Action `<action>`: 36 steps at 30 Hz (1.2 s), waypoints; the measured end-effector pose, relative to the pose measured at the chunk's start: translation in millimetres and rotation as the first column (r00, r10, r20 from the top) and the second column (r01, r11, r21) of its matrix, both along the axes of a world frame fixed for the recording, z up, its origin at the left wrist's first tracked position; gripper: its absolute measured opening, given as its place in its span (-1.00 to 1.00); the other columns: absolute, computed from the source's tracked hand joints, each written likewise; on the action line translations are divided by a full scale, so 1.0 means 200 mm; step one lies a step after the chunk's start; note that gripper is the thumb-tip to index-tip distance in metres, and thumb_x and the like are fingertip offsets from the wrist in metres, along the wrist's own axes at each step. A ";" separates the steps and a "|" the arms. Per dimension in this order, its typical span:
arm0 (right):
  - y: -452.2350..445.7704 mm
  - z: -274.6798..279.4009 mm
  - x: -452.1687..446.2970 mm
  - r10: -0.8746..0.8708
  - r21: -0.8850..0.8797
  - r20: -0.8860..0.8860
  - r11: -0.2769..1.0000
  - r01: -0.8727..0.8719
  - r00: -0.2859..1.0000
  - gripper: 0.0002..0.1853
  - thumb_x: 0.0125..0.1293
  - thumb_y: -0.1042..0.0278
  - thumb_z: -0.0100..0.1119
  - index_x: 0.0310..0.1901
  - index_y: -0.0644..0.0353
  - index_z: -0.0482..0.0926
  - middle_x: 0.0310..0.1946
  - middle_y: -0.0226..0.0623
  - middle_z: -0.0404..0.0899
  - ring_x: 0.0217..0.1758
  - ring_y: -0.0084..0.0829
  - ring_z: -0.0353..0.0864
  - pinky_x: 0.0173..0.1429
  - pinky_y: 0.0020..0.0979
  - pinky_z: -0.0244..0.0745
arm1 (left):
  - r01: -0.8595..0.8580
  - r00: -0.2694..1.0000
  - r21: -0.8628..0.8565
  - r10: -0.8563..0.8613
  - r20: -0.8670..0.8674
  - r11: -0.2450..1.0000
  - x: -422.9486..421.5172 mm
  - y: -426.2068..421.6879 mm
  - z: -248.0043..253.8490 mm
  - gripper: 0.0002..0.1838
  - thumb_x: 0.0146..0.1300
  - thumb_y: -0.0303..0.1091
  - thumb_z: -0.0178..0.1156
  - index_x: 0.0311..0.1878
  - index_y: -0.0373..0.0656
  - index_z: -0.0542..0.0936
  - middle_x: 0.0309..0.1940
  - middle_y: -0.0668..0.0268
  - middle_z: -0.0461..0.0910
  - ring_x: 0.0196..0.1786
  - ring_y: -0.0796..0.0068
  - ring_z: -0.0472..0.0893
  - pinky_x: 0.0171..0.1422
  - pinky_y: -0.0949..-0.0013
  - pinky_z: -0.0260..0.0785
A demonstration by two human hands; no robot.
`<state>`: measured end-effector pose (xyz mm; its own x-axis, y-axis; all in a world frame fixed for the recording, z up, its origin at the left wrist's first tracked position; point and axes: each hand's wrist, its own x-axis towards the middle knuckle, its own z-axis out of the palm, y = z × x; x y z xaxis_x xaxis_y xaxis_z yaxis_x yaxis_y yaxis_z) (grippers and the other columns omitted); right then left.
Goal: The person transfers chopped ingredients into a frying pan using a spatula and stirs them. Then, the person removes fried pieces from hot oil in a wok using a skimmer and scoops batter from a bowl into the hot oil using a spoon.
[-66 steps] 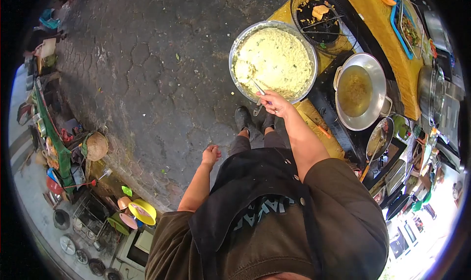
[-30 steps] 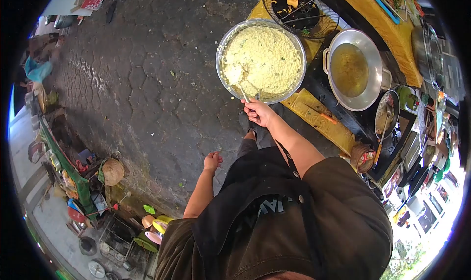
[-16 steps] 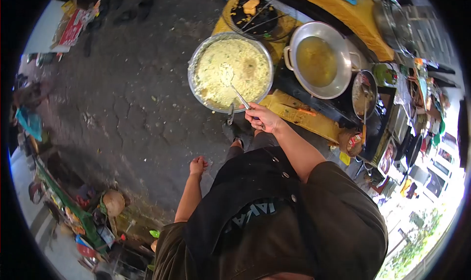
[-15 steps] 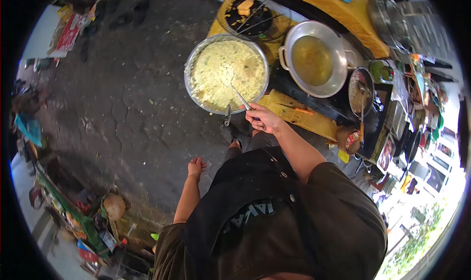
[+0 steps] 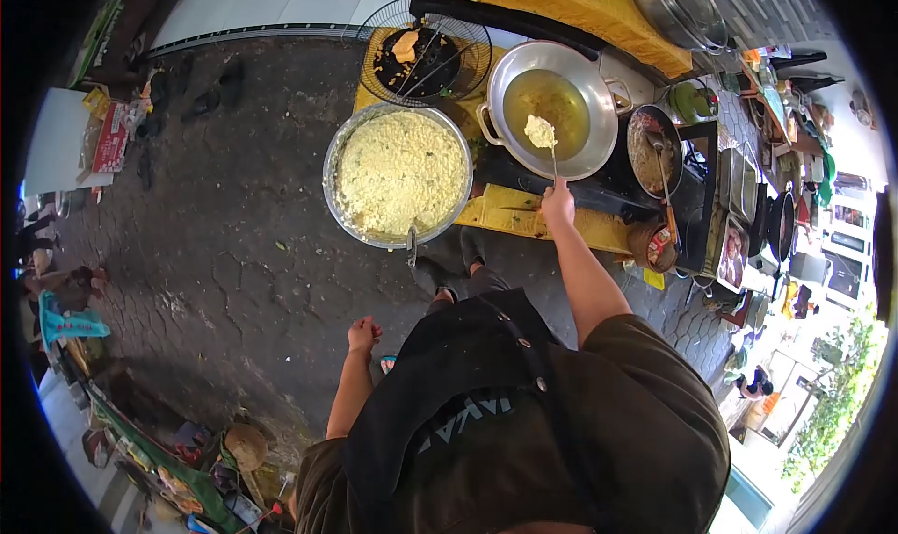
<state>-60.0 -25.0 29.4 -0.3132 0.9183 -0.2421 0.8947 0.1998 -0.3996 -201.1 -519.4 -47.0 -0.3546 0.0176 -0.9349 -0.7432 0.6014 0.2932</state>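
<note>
My right hand (image 5: 558,205) is closed round the handle of a spoon (image 5: 554,163). A lump of pale yellow batter (image 5: 540,131) sits on the spoon, over the oil (image 5: 567,108) in a wide two-handled metal pan (image 5: 600,152). To the left, a large metal bowl (image 5: 329,190) holds much more of the batter, flecked with green, and a second metal utensil (image 5: 412,243) leans at its near rim. My left hand (image 5: 364,333) hangs over the dark floor, fingers curled, touching none of these things.
A wire basket (image 5: 374,31) with fried pieces stands behind the bowl. Right of the pan are a dark frying pan (image 5: 637,121) with a ladle and a woven basket (image 5: 645,246). A yellow-covered ledge (image 5: 524,218) runs along the stove's near side.
My right hand has moved from the bowl to the oil pan, carrying a spoonful of batter. The view has swung, so the cookware appears further left. My left hand stays low and curled.
</note>
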 end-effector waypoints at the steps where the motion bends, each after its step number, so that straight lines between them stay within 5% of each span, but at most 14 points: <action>1: 0.01 0.01 -0.04 -0.089 -0.095 0.223 0.989 0.112 0.971 -0.67 0.25 0.33 -0.08 0.03 0.22 0.31 -0.28 0.03 0.52 -0.07 0.03 0.50 -0.05 -0.08 0.37 | 0.008 1.000 -0.002 -0.008 0.001 1.000 -0.01 0.02 0.01 -0.74 0.27 -0.28 -0.05 -0.04 -0.14 0.45 -0.46 0.35 0.54 -0.45 0.52 0.58 -0.48 0.47 0.33; 7: -0.01 -0.12 -0.08 -0.225 -0.115 0.247 0.959 0.260 0.943 -0.64 0.36 0.26 -0.35 0.13 0.17 0.26 -0.02 0.03 0.45 0.03 -0.03 0.47 0.02 -0.12 0.38 | -0.012 1.000 -0.010 0.012 -0.009 1.000 -0.01 0.03 0.08 -0.76 0.28 -0.24 -0.02 -0.07 -0.14 0.44 -0.48 0.36 0.52 -0.49 0.54 0.55 -0.51 0.47 0.30; 14: -0.08 -0.09 -0.04 -0.173 -0.090 0.242 0.976 0.200 0.955 -0.57 0.39 0.16 -0.50 0.17 0.09 0.25 0.06 -0.08 0.41 0.05 -0.04 0.45 0.10 -0.12 0.32 | -0.057 0.997 0.006 0.057 0.057 0.998 0.02 -0.03 0.02 -0.77 0.29 -0.24 0.00 -0.08 -0.15 0.44 -0.49 0.35 0.51 -0.50 0.55 0.53 -0.54 0.49 0.28; 25: -0.11 -0.06 0.00 -0.098 -0.038 0.167 0.994 0.106 0.981 -0.65 0.27 0.39 -0.15 0.11 0.09 0.24 -0.03 -0.06 0.43 -0.04 -0.03 0.50 -0.05 -0.10 0.42 | -0.031 0.999 0.045 0.030 0.029 0.998 0.06 0.11 0.07 -0.78 0.29 -0.27 -0.01 -0.09 -0.16 0.45 -0.47 0.35 0.51 -0.49 0.56 0.51 -0.49 0.52 0.31; 36: -0.04 -0.03 0.07 -0.049 0.009 -0.040 0.999 0.050 0.998 -0.57 0.23 0.33 -0.03 0.15 0.17 0.29 -0.10 0.07 0.48 -0.02 0.05 0.47 0.02 -0.12 0.37 | -0.035 0.999 0.014 0.034 0.033 0.999 0.11 0.15 0.05 -0.74 0.28 -0.19 0.02 -0.09 -0.14 0.44 -0.46 0.36 0.53 -0.46 0.57 0.53 -0.46 0.48 0.31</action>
<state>-45.7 -33.7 22.6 -0.2765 0.9352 -0.2212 0.8868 0.1596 -0.4337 -178.2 -488.8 -37.5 -0.3246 0.0194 -0.9457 -0.7727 0.5712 0.2769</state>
